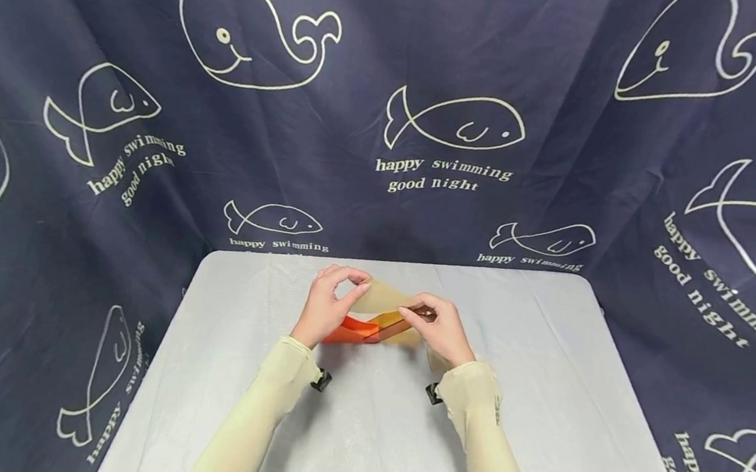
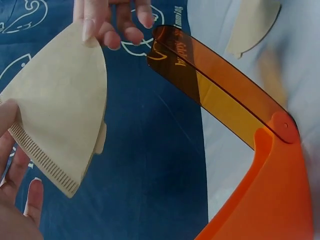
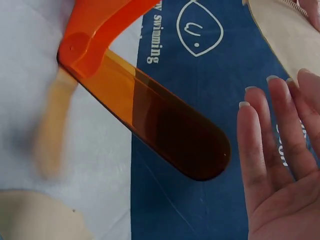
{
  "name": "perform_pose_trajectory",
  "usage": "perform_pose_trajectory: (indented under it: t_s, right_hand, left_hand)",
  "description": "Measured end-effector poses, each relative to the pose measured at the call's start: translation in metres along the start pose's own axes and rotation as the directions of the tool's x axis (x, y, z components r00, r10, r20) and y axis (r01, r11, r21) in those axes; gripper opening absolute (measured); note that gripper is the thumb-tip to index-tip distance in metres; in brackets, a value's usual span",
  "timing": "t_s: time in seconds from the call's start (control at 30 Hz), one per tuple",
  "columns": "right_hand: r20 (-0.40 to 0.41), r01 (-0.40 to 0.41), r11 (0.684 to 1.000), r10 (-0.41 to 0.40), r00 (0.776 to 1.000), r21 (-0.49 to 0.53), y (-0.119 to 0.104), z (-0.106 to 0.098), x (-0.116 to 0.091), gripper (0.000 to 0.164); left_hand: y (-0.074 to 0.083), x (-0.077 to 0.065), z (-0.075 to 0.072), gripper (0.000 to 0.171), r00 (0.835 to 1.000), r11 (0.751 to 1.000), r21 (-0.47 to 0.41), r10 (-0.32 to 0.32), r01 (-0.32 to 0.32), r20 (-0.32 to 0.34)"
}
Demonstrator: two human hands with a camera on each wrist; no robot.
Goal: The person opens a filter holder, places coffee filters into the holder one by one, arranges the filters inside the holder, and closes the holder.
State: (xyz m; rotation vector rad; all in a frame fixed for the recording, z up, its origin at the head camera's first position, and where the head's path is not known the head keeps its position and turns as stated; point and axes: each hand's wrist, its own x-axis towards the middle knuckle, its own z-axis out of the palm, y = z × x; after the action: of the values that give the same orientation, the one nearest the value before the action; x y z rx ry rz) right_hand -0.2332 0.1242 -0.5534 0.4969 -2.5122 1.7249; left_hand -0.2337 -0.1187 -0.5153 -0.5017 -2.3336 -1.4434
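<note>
A beige cone-shaped paper coffee filter (image 1: 381, 297) is held up between both hands. My left hand (image 1: 328, 305) pinches it at the crimped edge, thumb in front in the left wrist view. At the opposite corner, my right hand (image 1: 437, 327) pinches it between thumb and fingers; the other right fingers extend loosely. Below the hands stands an orange holder (image 2: 270, 200) with a see-through amber lid (image 2: 215, 90) hinged to it. The lid sticks out toward the right hand, swung away from the holder. The holder's inside is hidden.
Another beige filter (image 2: 255, 25) lies on the table by the right wrist, partly in view. An amber patch of light (image 3: 55, 130) falls on the pale table (image 1: 352, 445). Behind the table hangs a dark blue curtain (image 1: 357, 178) with fish and whale drawings.
</note>
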Motion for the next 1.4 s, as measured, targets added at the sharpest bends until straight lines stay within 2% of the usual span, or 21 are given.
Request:
perform_pose_trajectory:
  t_s: [0.27, 0.53, 0.8, 0.97, 1.2, 1.4]
  right_hand:
    - [-0.003, 0.008, 0.999, -0.008, 1.000, 0.038, 0.0011, 0.0008, -0.0009, 0.009]
    - [-0.019, 0.019, 0.997, -0.021, 1.000, -0.081, -0.0006, -0.0010, 0.0007, 0.008]
    - [0.009, 0.044, 0.990, -0.043, 0.999, -0.136, -0.0056, -0.0020, 0.0019, 0.008]
    - [-0.008, 0.040, 0.992, -0.041, 0.999, -0.116, -0.0054, -0.0024, 0.0023, 0.009]
    - [-0.005, 0.017, 0.999, -0.017, 1.000, -0.042, 0.0002, 0.0007, -0.0010, 0.007]
    - [-0.003, 0.037, 0.999, -0.037, 0.999, -0.024, 0.0032, 0.0028, -0.0017, 0.008]
  left_hand:
    - [0.0003, -0.0001, 0.0021, 0.013, 1.000, 1.000, -0.005, -0.018, 0.018, 0.012]
    - [0.0014, -0.0007, -0.0017, 0.017, 0.999, 1.000, 0.004, -0.018, 0.018, 0.048]
    - [-0.0013, -0.0016, -0.0007, 0.017, 0.997, 0.995, 0.091, 0.032, -0.038, 0.067]
    - [-0.0034, -0.0042, 0.0017, 0.013, 0.998, 0.995, 0.094, 0.032, -0.037, 0.052]
    - [-0.0027, -0.0085, 0.0047, 0.012, 1.000, 1.000, 0.021, 0.002, -0.002, 0.022]
    - [-0.0046, -0.0073, 0.0070, 0.012, 1.000, 1.000, 0.006, 0.027, -0.027, 0.007]
